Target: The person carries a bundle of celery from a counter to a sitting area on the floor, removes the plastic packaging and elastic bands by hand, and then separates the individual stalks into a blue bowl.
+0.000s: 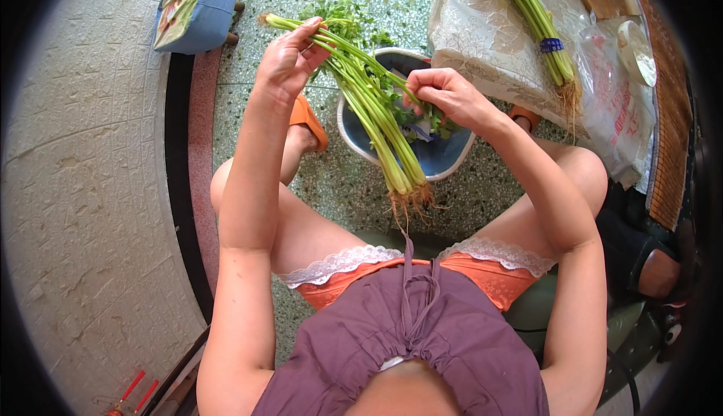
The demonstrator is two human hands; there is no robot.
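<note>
My left hand holds a thin celery stalk near its pale root end, which points to the upper left. At the stalk's leafy end, my right hand has its fingers closed on it, above a blue-lined bin with a white rim. Several more celery stalks with roots lie slanting across the bin, roots towards me and leaves beyond the far rim on the floor. Green leaves and some scraps show inside the bin; the stalks hide part of it.
On the cloth-covered table at the right lie a celery bunch with a blue band, a plastic bag and a white bowl. A blue stool stands upper left by the wall. My legs flank the bin.
</note>
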